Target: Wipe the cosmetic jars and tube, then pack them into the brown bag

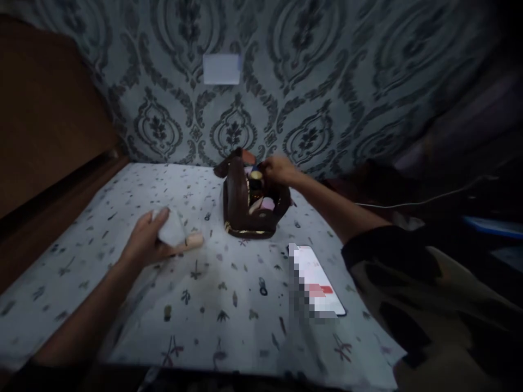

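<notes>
My left hand is closed around a white piece, soft-looking, perhaps folded tissue or cloth. By its fingertips is a small beige cylinder; I cannot tell if the fingers hold it or it lies on the sheet. A brown toiletry bag with gold zip edging stands unzipped near the wall. Inside it show a gold-capped jar or bottle and a pink item. My right hand is at the bag's far right opening, fingers bent down; what they grip is hidden.
A phone with a lit screen lies on the patterned white sheet, right of centre. Behind is a patterned wall with a white plate. A brown wooden panel borders the left. A white cable runs at the right.
</notes>
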The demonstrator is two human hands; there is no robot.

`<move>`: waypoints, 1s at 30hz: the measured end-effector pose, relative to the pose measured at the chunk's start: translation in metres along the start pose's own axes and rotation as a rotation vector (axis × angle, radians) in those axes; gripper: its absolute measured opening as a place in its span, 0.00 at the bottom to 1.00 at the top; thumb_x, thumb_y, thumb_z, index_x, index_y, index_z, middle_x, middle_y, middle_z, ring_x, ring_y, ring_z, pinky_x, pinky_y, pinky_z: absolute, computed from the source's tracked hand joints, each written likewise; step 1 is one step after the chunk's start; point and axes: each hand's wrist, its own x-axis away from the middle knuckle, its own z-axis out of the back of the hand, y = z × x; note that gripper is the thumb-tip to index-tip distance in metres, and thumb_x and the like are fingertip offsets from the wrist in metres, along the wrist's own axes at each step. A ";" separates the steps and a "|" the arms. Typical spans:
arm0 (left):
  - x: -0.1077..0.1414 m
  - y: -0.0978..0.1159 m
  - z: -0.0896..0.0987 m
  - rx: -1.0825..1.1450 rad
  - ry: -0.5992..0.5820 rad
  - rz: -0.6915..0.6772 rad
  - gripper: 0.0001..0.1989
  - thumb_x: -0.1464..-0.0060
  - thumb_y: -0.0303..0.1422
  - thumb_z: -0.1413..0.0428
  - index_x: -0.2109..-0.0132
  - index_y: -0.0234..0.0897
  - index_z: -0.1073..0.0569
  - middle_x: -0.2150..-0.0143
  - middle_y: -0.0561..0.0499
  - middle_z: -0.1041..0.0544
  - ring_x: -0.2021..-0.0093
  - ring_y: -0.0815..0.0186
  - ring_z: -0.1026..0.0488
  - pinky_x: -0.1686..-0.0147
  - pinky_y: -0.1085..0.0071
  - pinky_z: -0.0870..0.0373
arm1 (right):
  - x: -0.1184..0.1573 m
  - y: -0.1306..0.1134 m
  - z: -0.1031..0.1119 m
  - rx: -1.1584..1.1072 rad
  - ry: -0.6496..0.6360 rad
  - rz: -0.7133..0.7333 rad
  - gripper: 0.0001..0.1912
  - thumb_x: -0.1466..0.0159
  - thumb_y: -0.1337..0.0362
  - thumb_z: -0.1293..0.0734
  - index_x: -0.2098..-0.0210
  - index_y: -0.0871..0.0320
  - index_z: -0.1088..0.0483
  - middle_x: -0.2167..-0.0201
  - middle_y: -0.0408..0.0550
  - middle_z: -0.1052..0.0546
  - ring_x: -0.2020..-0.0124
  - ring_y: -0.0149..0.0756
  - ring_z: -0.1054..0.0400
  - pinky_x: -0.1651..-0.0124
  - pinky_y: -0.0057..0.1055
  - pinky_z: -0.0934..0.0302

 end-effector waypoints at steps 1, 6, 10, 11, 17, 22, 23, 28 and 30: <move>-0.006 0.003 0.011 -0.003 0.035 -0.041 0.23 0.54 0.55 0.40 0.70 0.39 0.34 0.80 0.58 0.36 0.80 0.69 0.38 0.81 0.75 0.41 | 0.005 -0.002 0.000 0.003 0.049 0.004 0.14 0.43 0.74 0.36 0.60 0.65 0.22 0.62 0.57 0.20 0.56 0.49 0.27 0.53 0.37 0.35; -0.011 -0.005 0.047 -0.539 -0.017 -0.275 0.24 0.44 0.56 0.51 0.68 0.38 0.31 0.75 0.53 0.31 0.75 0.65 0.34 0.74 0.71 0.36 | 0.059 -0.036 -0.013 -0.186 0.457 0.271 0.14 0.37 0.69 0.38 0.54 0.61 0.25 0.57 0.56 0.20 0.55 0.44 0.27 0.49 0.41 0.35; 0.003 -0.028 0.041 -1.036 -0.426 -0.477 0.27 0.39 0.51 0.54 0.43 0.37 0.30 0.48 0.41 0.24 0.51 0.53 0.27 0.53 0.60 0.31 | 0.115 -0.075 -0.062 -0.440 0.269 0.488 0.11 0.36 0.70 0.38 0.59 0.59 0.24 0.61 0.51 0.21 0.58 0.40 0.27 0.54 0.36 0.34; 0.005 -0.034 0.038 -1.117 -0.498 -0.541 0.28 0.38 0.49 0.53 0.39 0.36 0.33 0.45 0.39 0.25 0.48 0.51 0.29 0.50 0.57 0.32 | 0.127 -0.082 -0.079 -0.485 0.187 0.505 0.11 0.37 0.70 0.38 0.59 0.59 0.24 0.62 0.51 0.22 0.59 0.39 0.27 0.55 0.36 0.34; 0.002 -0.052 0.040 -1.155 -0.581 -0.813 0.19 0.37 0.35 0.51 0.41 0.37 0.35 0.50 0.40 0.25 0.52 0.54 0.28 0.55 0.61 0.31 | 0.165 -0.100 -0.151 -0.681 -0.078 0.329 0.16 0.36 0.64 0.36 0.49 0.58 0.29 0.56 0.53 0.26 0.56 0.40 0.30 0.57 0.34 0.36; 0.013 -0.029 0.042 -1.099 -0.751 -0.953 0.24 0.40 0.25 0.51 0.37 0.40 0.39 0.46 0.42 0.27 0.46 0.55 0.31 0.49 0.61 0.35 | 0.177 -0.101 -0.149 -0.768 -0.365 0.295 0.14 0.37 0.53 0.33 0.63 0.59 0.29 0.72 0.41 0.29 0.69 0.33 0.36 0.66 0.29 0.43; 0.016 -0.022 0.040 -1.132 -0.786 -0.976 0.25 0.41 0.23 0.51 0.38 0.40 0.38 0.47 0.42 0.27 0.47 0.55 0.31 0.48 0.61 0.36 | 0.179 -0.100 -0.147 -0.821 -0.448 0.281 0.17 0.40 0.50 0.31 0.66 0.59 0.30 0.74 0.40 0.31 0.71 0.32 0.37 0.69 0.28 0.45; 0.029 -0.009 0.019 -1.143 -0.683 -1.132 0.23 0.37 0.29 0.49 0.36 0.38 0.38 0.43 0.40 0.27 0.42 0.54 0.32 0.38 0.53 0.44 | 0.194 -0.105 -0.150 -1.307 -0.607 0.015 0.24 0.45 0.41 0.30 0.67 0.56 0.34 0.77 0.38 0.31 0.78 0.28 0.41 0.76 0.26 0.49; 0.036 -0.019 0.006 -1.042 -0.545 -1.208 0.23 0.36 0.35 0.47 0.36 0.38 0.37 0.41 0.39 0.27 0.39 0.53 0.33 0.36 0.51 0.44 | 0.202 -0.113 -0.155 -1.468 -0.517 -0.139 0.24 0.44 0.40 0.32 0.69 0.55 0.36 0.80 0.37 0.32 0.81 0.27 0.43 0.78 0.25 0.54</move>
